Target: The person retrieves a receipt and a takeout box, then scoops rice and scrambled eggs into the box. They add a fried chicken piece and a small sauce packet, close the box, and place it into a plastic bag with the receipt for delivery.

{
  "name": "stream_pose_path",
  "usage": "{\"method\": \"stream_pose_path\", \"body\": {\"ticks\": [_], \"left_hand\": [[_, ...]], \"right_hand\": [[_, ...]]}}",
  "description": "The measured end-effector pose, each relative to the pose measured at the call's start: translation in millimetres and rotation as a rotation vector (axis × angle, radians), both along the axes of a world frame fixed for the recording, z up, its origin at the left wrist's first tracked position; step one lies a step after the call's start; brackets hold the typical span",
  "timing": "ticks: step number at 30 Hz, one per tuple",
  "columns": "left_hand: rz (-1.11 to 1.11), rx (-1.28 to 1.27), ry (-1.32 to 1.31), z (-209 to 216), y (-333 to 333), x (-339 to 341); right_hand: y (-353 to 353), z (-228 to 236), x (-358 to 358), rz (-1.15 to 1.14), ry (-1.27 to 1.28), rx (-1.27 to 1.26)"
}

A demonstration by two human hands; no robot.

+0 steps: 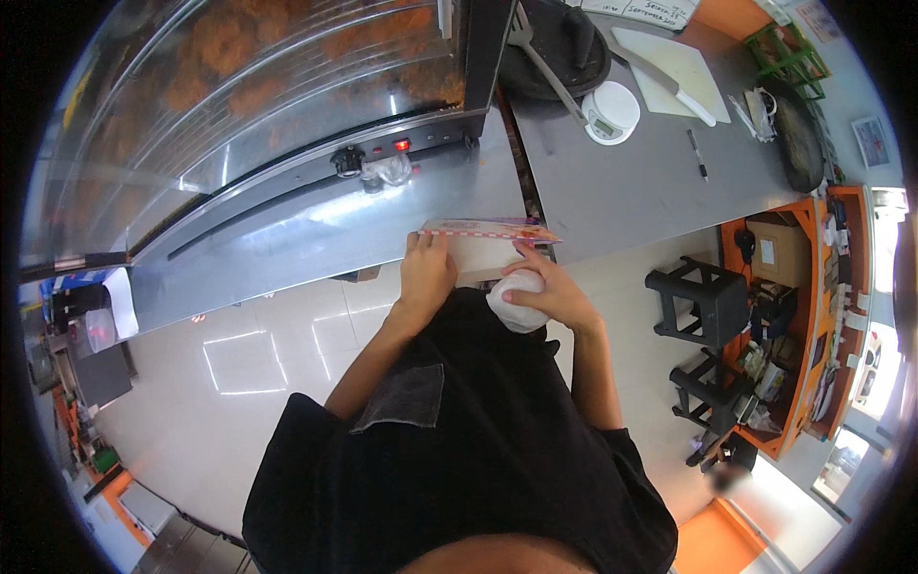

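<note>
In front of my body I hold a white paper food packet (483,254) with a red-and-white checked edge and a colourful printed side. My left hand (427,272) grips its left end, with the fingers folded over the top edge. My right hand (564,290) is closed around a white, round wrapped bundle (517,301). Its fingertips reach up to the packet's right end. What the bundle contains is hidden, and so is the inside of the packet. Both are close to the counter's front edge.
A glass display warmer (287,86) with fried food stands on the steel counter (316,230). To the right are a white kitchen scale (611,113), tongs (550,67), a knife (669,81) on a cutting board (703,67), and a pen (698,155). Black stools (703,297) stand beside orange shelves (808,335).
</note>
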State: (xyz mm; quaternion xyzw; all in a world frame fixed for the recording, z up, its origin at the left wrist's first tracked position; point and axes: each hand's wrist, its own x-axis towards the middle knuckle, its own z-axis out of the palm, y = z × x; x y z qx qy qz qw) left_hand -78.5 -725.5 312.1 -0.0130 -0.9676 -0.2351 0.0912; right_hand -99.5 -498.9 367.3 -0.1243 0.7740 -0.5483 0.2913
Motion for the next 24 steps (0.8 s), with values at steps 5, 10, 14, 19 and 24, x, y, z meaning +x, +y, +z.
{"method": "stream_pose_path", "body": {"ticks": [5, 10, 14, 19, 24], "left_hand": [[-0.109, 0.077, -0.059, 7.7, -0.2, 0.9], [-0.103, 0.190, -0.179, 30.7, -0.4, -10.8], [-0.174, 0.250, -0.063, 8.3, -13.0, -14.5], [-0.159, 0.505, 0.035, -8.2, -13.4, -8.7], [-0.016, 0.586, 0.129, 4.9, -6.9, -3.8]], "right_hand": [[-38.3, 13.1, -12.6, -0.295, -0.568, -0.446], [-64.3, -22.5, -35.5, -0.360, -0.377, -0.356], [-50.5, -39.4, -47.9, -0.276, -0.114, -0.107], [-60.1, -58.0, -39.3, -0.239, 0.215, 0.146], [-67.6, -60.5, -37.8, -0.137, 0.463, 0.266]]}}
